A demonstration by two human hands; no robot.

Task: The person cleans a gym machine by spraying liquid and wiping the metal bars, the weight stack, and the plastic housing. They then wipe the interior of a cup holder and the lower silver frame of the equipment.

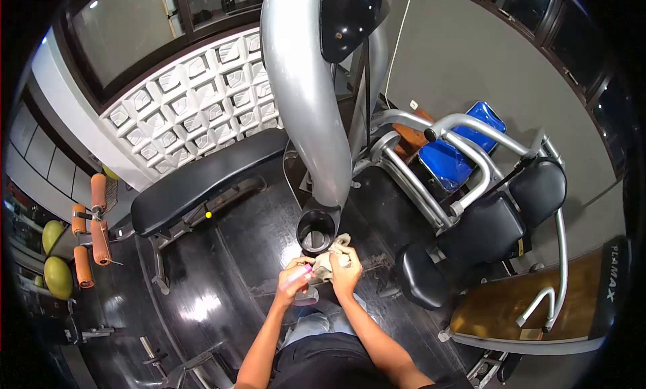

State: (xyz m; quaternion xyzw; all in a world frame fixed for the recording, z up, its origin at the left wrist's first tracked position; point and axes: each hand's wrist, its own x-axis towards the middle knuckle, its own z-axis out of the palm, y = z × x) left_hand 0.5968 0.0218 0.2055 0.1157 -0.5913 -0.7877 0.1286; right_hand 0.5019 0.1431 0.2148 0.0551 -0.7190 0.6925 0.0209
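Note:
My left hand [291, 281] is closed around a small bottle [299, 273] with a pink part near its top. Close beside it, my right hand [345, 271] grips a crumpled light cloth [327, 262], whose folds hang between the two hands. Just beyond them is a round black cup holder [317, 229], fixed to the foot of a thick grey machine column [306, 93]. Both hands are in front of my body, above the dark floor.
A black padded bench [208, 180] stands to the left, with orange foam rollers [99, 241] at its end. On the right are a machine with black pads [481, 227], a blue chair [444, 162] and a brown board [521, 315]. Dark flooring [235, 268] lies below.

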